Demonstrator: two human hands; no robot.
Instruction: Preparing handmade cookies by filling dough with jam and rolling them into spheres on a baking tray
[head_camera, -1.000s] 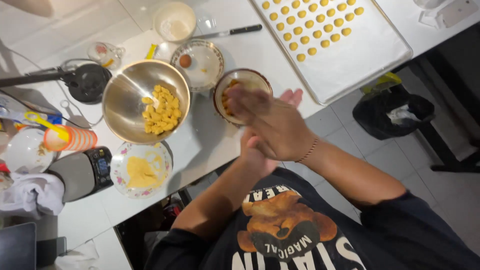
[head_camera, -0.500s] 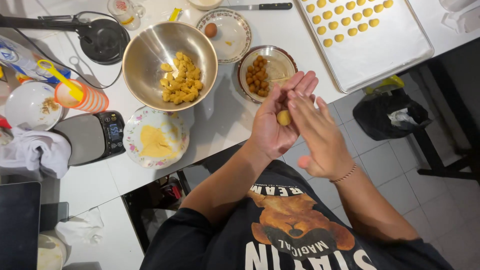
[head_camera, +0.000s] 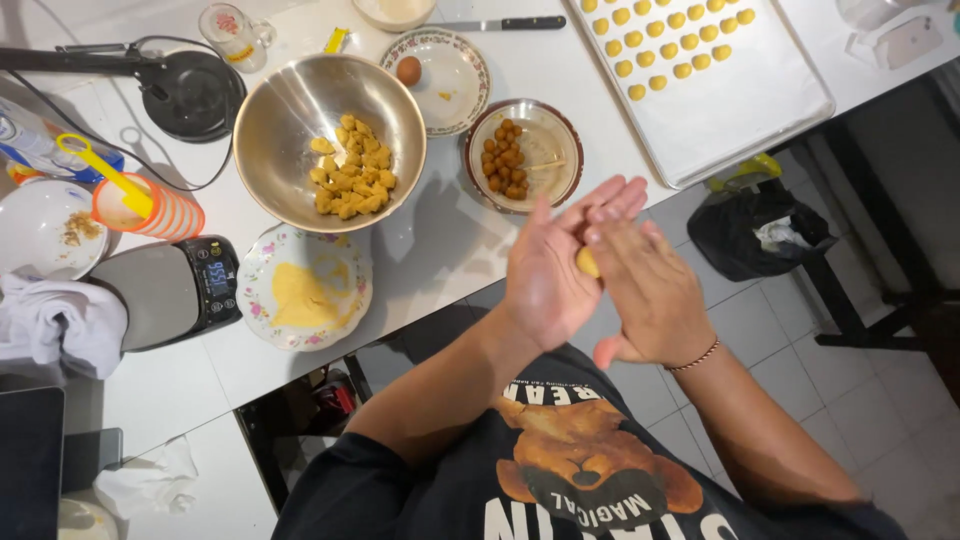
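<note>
- While your two hands meet palm to palm at the centre of the frame, your left hand (head_camera: 545, 275) and your right hand (head_camera: 650, 290) press a small yellow dough ball (head_camera: 587, 262) between them; each grip is flat, fingers stretched out, closed on that ball.
- Only a sliver of the dough ball shows between your palms, out past the table (head_camera: 440, 240) edge and above the tiled floor (head_camera: 760, 340).
- Just above your hands sits a glass bowl (head_camera: 560, 170) with brown filling balls (head_camera: 503, 158) inside.
- Left of it stands a steel bowl (head_camera: 285, 120) holding yellow dough pieces (head_camera: 352, 180).
- At lower left of that bowl lies a flowered plate (head_camera: 260, 320) with a flat yellow patch on it.
- In the upper right of the frame a baking tray (head_camera: 760, 110) carries rows of yellow dough balls (head_camera: 665, 40).
- At the top centre a small plate (head_camera: 460, 90) bears one brown egg (head_camera: 408, 70).
- A kitchen scale (head_camera: 160, 290) sits at the left.
</note>
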